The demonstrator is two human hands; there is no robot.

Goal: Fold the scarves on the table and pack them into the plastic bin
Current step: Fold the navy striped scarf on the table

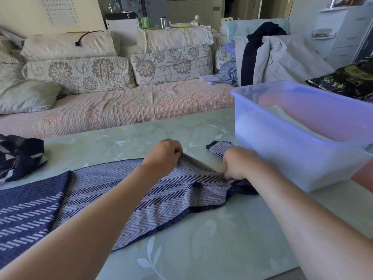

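While clamped along its far edge by the left hand [163,156] and the right hand [240,164], both curled tight on the cloth at centre frame, likely to bunch rather than crease cleanly: herringbone scarf [129,188], trailing long and unsmoothed across the table [232,245] toward lower left. Risk of dragging that tail askew if pulled from so short a stretch, or of catching the loose tip on the plastic bin [282,154], just beside at right. Waiting at far left, a second, crumpled dark scarf [20,158].
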